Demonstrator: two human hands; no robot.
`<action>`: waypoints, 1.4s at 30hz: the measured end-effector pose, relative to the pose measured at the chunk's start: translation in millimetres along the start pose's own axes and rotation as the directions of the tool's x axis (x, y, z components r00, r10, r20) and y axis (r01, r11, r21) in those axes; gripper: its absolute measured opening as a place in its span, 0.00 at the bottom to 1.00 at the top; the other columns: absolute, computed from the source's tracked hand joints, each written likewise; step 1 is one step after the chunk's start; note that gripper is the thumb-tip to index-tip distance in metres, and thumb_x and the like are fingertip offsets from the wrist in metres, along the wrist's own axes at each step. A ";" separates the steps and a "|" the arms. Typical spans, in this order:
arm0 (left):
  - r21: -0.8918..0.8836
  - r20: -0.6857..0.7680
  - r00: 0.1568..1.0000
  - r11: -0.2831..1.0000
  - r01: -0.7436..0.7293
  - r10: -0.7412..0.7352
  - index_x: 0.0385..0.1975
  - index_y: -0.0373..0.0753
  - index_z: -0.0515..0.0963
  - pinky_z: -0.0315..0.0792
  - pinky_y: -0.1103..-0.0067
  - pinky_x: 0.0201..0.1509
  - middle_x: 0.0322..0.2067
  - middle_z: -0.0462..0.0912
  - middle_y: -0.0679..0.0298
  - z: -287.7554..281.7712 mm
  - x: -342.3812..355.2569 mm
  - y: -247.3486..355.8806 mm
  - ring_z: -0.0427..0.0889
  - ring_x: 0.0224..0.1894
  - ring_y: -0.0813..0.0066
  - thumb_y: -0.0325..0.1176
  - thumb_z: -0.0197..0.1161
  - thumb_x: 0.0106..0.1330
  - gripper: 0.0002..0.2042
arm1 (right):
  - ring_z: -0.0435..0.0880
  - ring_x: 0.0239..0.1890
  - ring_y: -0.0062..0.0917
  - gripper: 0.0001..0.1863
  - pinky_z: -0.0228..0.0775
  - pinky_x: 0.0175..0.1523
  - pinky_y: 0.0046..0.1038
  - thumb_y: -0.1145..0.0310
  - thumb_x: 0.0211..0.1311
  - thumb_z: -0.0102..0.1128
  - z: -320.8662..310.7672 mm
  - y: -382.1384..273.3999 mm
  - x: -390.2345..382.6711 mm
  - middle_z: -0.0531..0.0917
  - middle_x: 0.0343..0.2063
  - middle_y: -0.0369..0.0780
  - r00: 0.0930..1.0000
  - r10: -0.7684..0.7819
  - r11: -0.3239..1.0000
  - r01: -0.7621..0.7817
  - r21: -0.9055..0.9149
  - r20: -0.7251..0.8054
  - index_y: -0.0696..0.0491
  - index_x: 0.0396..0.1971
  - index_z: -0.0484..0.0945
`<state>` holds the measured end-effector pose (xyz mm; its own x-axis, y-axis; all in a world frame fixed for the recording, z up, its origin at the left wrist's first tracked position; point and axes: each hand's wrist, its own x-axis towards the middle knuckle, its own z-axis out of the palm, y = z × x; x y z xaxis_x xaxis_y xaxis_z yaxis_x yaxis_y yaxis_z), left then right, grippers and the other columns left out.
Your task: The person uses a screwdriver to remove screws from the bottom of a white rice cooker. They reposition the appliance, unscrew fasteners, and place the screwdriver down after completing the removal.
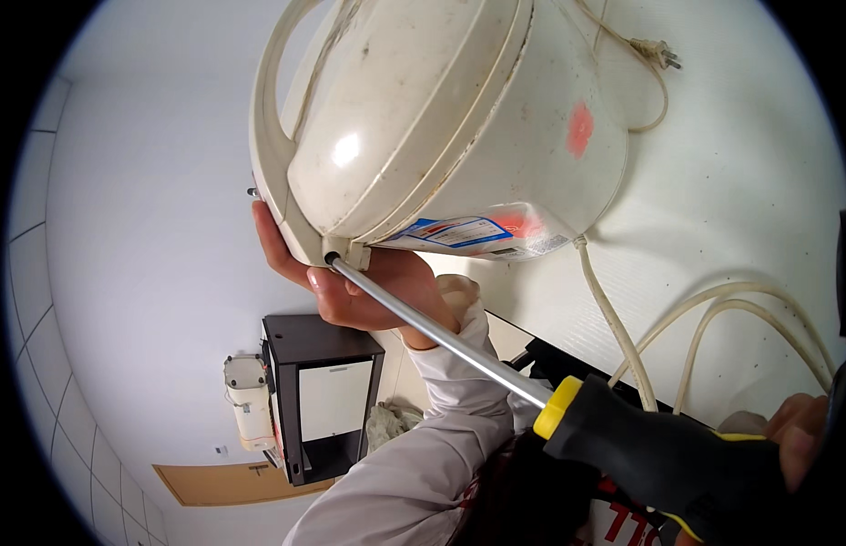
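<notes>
A cream rice cooker (423, 136) with a closed lid fills the upper middle, appearing tilted on a white table. Its curved carrying handle (273, 136) runs along the left side. My left hand (382, 287) grips the lower end of this handle, fingers curled around it by the pivot. At the lower right, my right hand (802, 437), cut off by the picture's edge, is closed on the black-and-yellow grip of a screwdriver (659, 446). The long metal shaft slants up to the left, its tip in a round hole at the handle's pivot. The tip itself is hidden.
A cream power cord (612, 332) leaves the cooker's base and loops across the white table (714, 200). Its plug (657, 51) lies at the upper right. Beyond the table are a dark cabinet (323, 337), a white cylindrical appliance (250, 400) and a plastic bag (391, 420).
</notes>
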<state>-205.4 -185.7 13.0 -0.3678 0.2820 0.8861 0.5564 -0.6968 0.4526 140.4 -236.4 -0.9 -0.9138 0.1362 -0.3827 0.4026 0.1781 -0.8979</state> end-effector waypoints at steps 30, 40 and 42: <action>-0.085 -0.112 0.987 0.991 0.102 -0.111 0.52 0.33 0.63 0.68 0.64 0.58 0.55 0.65 0.48 21.2 -0.2 16.3 0.68 0.56 0.57 0.46 0.37 0.64 0.25 | 0.79 0.26 0.26 0.25 0.70 0.32 0.23 0.56 0.51 0.60 -18.0 -81.7 18.2 0.77 0.28 0.43 0.762 0.004 0.986 -0.109 -0.123 -0.647 0.61 0.41 0.69; -0.015 -0.141 0.985 0.995 0.102 -0.103 0.50 0.33 0.65 0.71 0.65 0.56 0.53 0.67 0.49 15.5 0.8 11.5 0.71 0.54 0.59 0.44 0.38 0.66 0.22 | 0.79 0.26 0.26 0.28 0.70 0.31 0.22 0.53 0.51 0.58 -19.4 -71.7 13.9 0.77 0.28 0.43 0.782 0.035 0.983 -0.138 -0.117 -0.623 0.62 0.42 0.69; -0.025 -0.130 0.987 0.996 0.087 -0.089 0.49 0.33 0.65 0.71 0.65 0.56 0.53 0.67 0.49 21.8 3.2 14.3 0.71 0.54 0.59 0.43 0.37 0.65 0.22 | 0.79 0.26 0.26 0.28 0.70 0.31 0.22 0.52 0.50 0.58 -18.1 -74.0 7.6 0.77 0.28 0.44 0.776 0.071 0.981 -0.169 -0.097 -0.627 0.62 0.42 0.69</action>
<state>-182.4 -180.4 24.5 -0.5096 0.2551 0.8217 0.5036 -0.6859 0.5253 104.7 -230.9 66.6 -0.6461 0.7296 -0.2242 0.5543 0.2467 -0.7949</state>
